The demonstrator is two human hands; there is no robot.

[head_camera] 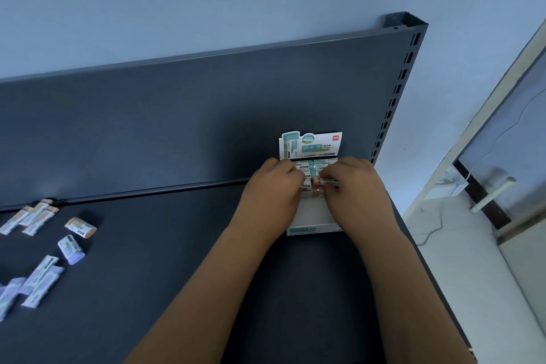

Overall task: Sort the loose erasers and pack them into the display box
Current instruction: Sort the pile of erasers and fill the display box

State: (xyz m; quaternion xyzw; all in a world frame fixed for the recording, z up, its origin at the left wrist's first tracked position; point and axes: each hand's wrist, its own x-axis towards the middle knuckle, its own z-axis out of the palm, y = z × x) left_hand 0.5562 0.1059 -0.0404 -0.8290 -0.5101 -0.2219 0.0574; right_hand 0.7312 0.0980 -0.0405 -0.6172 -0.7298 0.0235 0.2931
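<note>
The white and teal display box (314, 217) stands on the dark shelf at the right, its printed header card (311, 145) upright against the back panel. Rows of erasers (313, 167) fill its far end; the near part of the box shows a bare white floor. My left hand (273, 186) and my right hand (351, 186) are both over the box, fingers curled onto the erasers in the middle rows. Exactly which erasers each hand pinches is hidden by the fingers. Loose erasers (80, 227) with orange or lilac ends lie scattered at the far left.
The dark shelf (177, 260) has a tall back panel (177, 127) behind it and a slotted upright (396, 91) at the right. The shelf's right edge drops to a pale floor, where a cable and a glass door with a white handle (490, 195) are seen.
</note>
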